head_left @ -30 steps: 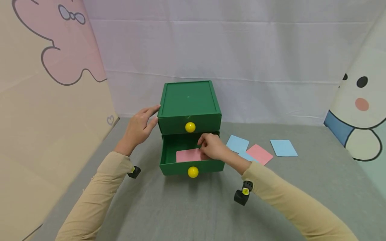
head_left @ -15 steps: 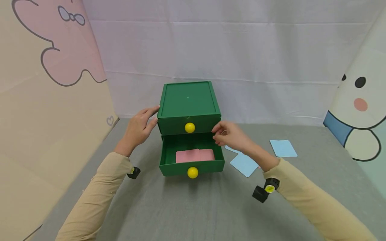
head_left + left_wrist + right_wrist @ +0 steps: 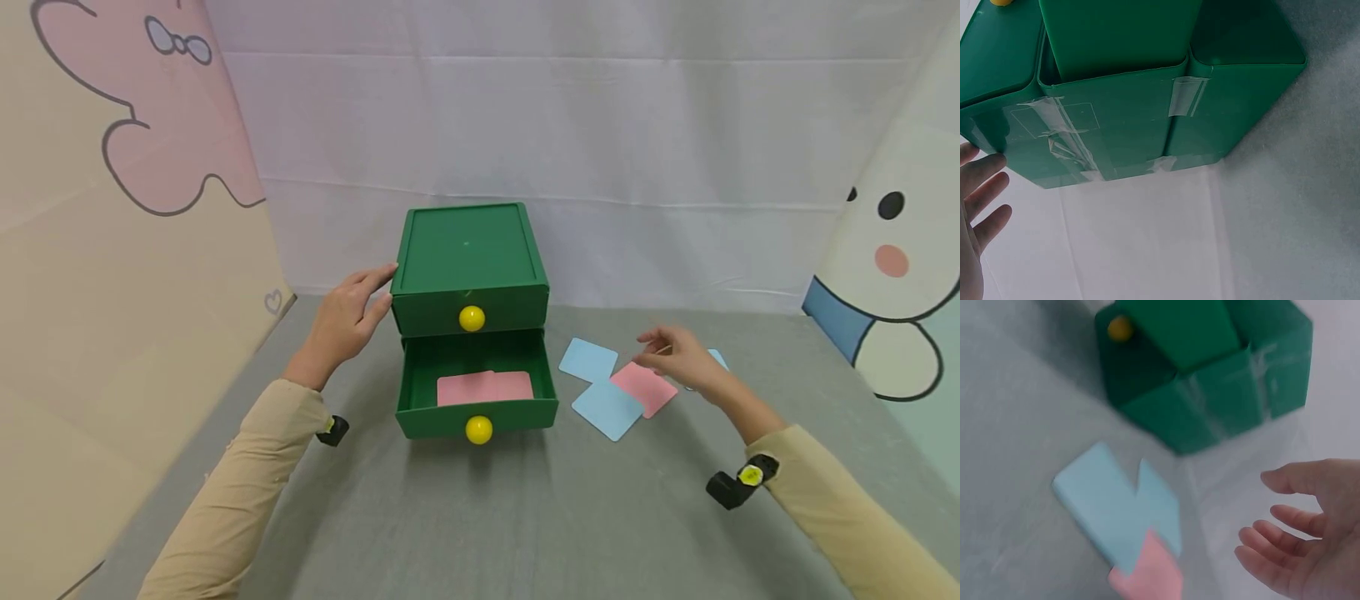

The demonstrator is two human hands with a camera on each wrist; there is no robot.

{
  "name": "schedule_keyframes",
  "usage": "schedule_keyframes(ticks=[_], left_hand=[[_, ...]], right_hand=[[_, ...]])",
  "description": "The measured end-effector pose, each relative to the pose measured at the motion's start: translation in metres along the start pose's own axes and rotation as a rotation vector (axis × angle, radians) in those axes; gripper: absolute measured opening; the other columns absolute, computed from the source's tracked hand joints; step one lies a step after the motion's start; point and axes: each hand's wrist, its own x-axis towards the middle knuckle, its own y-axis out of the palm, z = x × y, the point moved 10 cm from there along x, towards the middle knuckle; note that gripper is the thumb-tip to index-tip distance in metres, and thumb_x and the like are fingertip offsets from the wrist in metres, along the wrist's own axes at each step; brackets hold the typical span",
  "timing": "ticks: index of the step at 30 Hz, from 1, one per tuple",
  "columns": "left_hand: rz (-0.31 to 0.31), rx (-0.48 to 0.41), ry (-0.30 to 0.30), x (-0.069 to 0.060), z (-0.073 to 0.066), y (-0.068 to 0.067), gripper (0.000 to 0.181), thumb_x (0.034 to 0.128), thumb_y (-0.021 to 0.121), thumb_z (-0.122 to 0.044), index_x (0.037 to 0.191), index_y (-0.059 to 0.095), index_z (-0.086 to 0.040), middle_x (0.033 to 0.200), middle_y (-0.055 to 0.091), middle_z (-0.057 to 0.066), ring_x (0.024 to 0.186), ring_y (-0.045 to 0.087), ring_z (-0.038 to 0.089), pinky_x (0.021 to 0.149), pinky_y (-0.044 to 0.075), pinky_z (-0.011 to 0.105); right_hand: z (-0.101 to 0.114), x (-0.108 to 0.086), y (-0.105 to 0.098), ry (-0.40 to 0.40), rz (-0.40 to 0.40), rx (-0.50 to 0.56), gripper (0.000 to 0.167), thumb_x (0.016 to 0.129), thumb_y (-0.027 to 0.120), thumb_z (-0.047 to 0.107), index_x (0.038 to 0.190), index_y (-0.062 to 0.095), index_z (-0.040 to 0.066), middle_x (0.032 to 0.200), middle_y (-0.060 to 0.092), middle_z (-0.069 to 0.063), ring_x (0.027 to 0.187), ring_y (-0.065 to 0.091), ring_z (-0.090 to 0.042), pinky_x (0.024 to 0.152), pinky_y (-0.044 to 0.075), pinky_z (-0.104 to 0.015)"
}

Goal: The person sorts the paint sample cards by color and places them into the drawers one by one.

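Cabinet of green plastic stands at the centre of the head view; its upper drawer, with a round yellow knob, is closed, while its lower green drawer, with a second round yellow knob, is pulled out; two pink cards with rounded corners lie side by side inside that lower drawer.

Left of centre, the left hand touches the cabinet's upper left side with its fingertips, fingers spread apart; the left wrist view shows clear tape strips across the cabinet's side.

Right of centre, the right hand hovers near a loose pink card, thumb and fingers apart; this card overlaps a pale blue square card, just above which, in the frame, lies another pale blue card; a third pale blue card shows partly behind the right hand; all four lie on the grey tabletop.
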Motion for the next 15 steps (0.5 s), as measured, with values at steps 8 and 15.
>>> schedule_keyframes(ticks=[8,15], left_hand=[[0.0,0.003,-0.005,-0.001,0.0,0.001,0.045,0.0965,0.042,-0.026,0.133,0.045,-0.001,0.127,0.052,0.018,0.117,0.047,0.03,0.092,0.04,0.049],[-0.002,0.004,-0.005,-0.001,0.0,0.001,0.045,0.0966,0.041,-0.027,0.133,0.045,-0.001,0.127,0.052,0.018,0.117,0.047,0.03,0.092,0.04,0.049]], right_hand=[[-0.066,-0.004,0.011,0.126,-0.014,-0.123,0.059,0.085,0.062,0.027,0.124,0.042,-0.014,0.115,0.048,-0.031,0.105,0.049,-0.042,0.08,0.046,-0.044],[-0.077,-0.001,0.018,0.071,-0.072,-0.322,0.062,0.076,0.07,0.02,0.114,0.046,-0.023,0.099,0.055,-0.033,0.087,0.052,-0.039,0.072,0.047,-0.046]])
